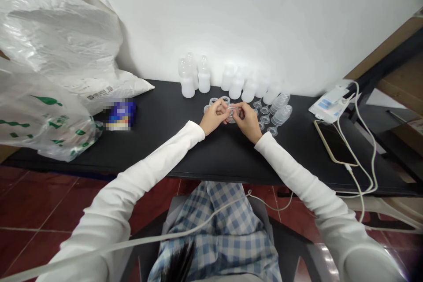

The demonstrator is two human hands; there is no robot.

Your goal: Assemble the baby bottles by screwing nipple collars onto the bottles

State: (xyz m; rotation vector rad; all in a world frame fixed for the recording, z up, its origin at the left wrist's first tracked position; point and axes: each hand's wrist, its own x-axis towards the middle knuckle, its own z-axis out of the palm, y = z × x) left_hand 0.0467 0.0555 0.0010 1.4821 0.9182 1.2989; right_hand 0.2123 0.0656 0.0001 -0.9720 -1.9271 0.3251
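My left hand [215, 117] and my right hand [247, 121] meet above the black table. Both pinch a clear baby bottle ring [232, 114] between their fingertips; whether a nipple sits inside it I cannot tell. Just beyond my left fingers lie more bottle rings [225, 99], partly hidden by the hand. Several clear bottle nipples [265, 119] are spread to the right of my right hand. Next to them stand stacked clear bottle caps [281, 115]. White bottles without caps [236, 87] are grouped along the wall, and 3 capped baby bottles [204, 75] stand left of them.
White plastic bags [59, 31] and a green-printed bag [49, 114] fill the table's left end. Near them lies a blue packet [122, 114]. At the right are a phone [333, 143], a white power strip [332, 102] and cables [373, 154]. One cable crosses my lap.
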